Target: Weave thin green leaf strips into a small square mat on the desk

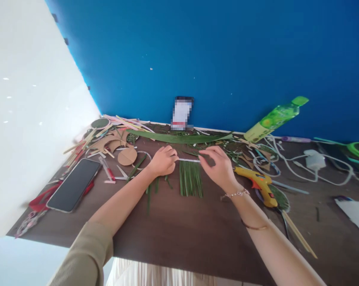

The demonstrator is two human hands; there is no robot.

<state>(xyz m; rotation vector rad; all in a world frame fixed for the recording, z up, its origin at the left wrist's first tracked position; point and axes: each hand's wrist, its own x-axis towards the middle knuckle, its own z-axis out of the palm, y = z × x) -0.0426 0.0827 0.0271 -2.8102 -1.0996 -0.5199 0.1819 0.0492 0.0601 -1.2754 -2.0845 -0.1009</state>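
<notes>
A narrow white strip (189, 160) runs sideways between my hands, with a row of green leaf strips (191, 179) hanging from it toward me like a fringe. My left hand (164, 161) is closed at the strip's left end; its fingertips are partly hidden. At the right end, my right hand (217, 165) has its thumb against or very near the strip, with a gap between thumb and forefinger. More thin green pieces stick out below my left hand. Behind both hands lies a long green leaf (179, 138).
At left are a black-screened phone (74, 184), a cardboard disc (127, 156) and piled sticks. A second phone (182, 114) leans on the blue wall. To the right lie a yellow glue gun (258, 182), a tilted green bottle (274, 119), a white charger (315, 159) and wooden sticks (300, 234).
</notes>
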